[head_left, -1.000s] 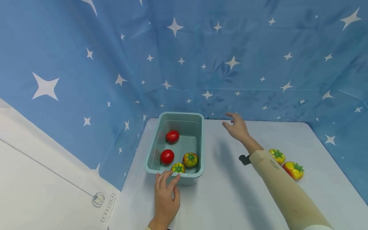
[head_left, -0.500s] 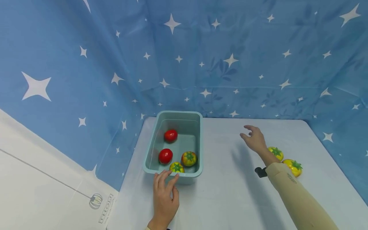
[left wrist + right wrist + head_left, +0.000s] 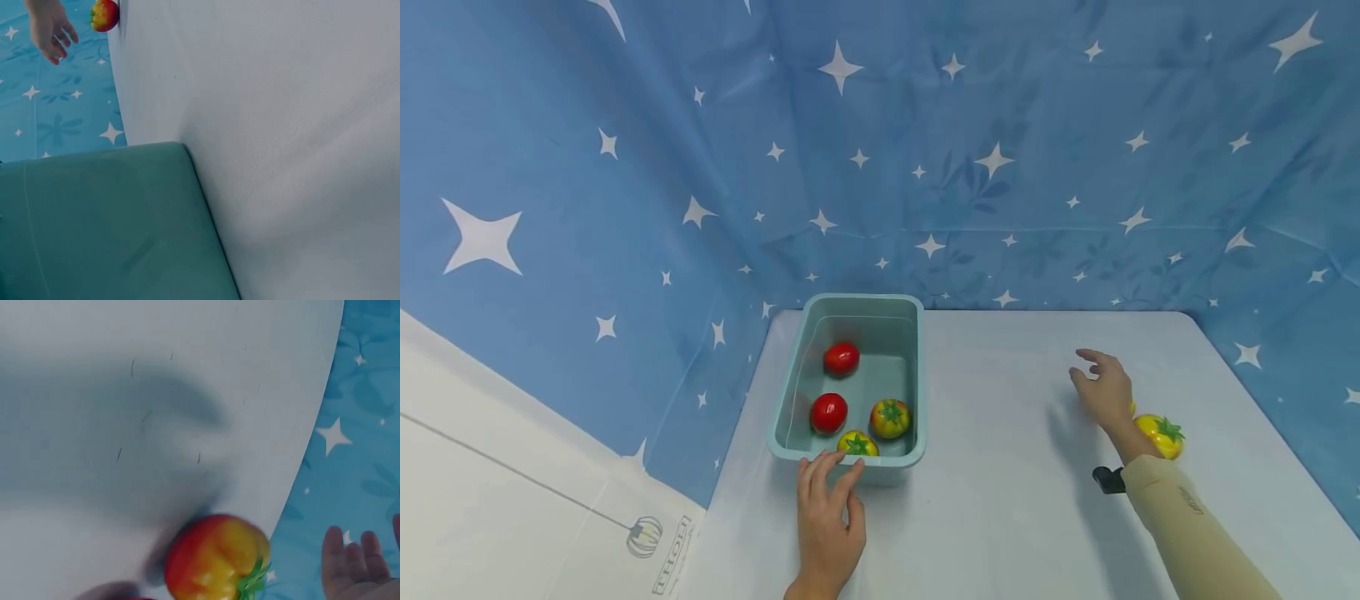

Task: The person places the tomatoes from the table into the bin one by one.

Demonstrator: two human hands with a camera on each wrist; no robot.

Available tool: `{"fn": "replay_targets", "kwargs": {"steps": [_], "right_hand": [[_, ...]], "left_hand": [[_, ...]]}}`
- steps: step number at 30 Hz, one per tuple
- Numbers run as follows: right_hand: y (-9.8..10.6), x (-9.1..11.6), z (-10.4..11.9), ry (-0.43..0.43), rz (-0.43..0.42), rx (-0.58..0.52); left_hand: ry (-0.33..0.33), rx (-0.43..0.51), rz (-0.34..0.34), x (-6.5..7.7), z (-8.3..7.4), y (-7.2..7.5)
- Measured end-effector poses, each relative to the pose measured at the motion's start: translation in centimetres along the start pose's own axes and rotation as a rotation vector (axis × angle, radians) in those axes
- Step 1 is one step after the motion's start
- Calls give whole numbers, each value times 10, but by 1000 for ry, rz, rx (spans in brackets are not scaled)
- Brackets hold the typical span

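Note:
My left hand [image 3: 831, 525] has its fingertips at the near rim of a blue-green plastic bin [image 3: 921, 375]; whether they touch it is unclear. Inside the bin lie two red tomatoes [image 3: 828, 413] and two yellow-red tomatoes [image 3: 891, 418] with green star-shaped tops. On the right of the table, my right hand [image 3: 1105, 392] hovers with loosely bent fingers, holding nothing. It partly covers one tomato [image 3: 1132, 407], and a yellow-red tomato [image 3: 1160, 436] lies just beyond the wrist. The right wrist view shows a tomato [image 3: 215, 559] below and left of the fingers [image 3: 356, 565].
A white cloth covers the table [image 3: 985, 467]. Blue star-patterned fabric [image 3: 955, 167] hangs behind and along both sides. Pale printed fabric [image 3: 512, 500] lies at the left. The bin's outer wall [image 3: 112, 219] fills the lower left wrist view.
My right hand has moved right and toward me, from beside the bin to the loose tomatoes, and now partly hides one. My left hand has stayed at the bin's rim.

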State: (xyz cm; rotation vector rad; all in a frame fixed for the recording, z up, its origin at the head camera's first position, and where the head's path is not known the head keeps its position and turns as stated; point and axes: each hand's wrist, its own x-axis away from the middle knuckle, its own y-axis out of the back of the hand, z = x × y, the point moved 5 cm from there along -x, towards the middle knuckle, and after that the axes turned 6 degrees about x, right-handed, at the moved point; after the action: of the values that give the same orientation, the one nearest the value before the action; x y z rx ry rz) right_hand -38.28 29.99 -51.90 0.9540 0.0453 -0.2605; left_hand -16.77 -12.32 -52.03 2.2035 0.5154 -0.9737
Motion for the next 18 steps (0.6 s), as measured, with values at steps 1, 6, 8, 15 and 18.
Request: {"fn": "replay_targets", "kwargs": {"steps": [1, 6, 8, 15, 18], "right_hand": [[2, 0, -5, -8, 12, 18], [10, -1, -25, -51, 127, 84], [11, -1, -34, -63, 157, 117], [9, 1, -51, -58, 178, 176], [5, 1, -56, -81, 219, 186]], "left_hand": [[-1, 2, -1, 0, 0, 0], [9, 3, 0, 0, -1, 0], [15, 1, 6, 0, -1, 0], [33, -3, 24, 1, 0, -1], [37, 1, 25, 1, 1, 0]]}}
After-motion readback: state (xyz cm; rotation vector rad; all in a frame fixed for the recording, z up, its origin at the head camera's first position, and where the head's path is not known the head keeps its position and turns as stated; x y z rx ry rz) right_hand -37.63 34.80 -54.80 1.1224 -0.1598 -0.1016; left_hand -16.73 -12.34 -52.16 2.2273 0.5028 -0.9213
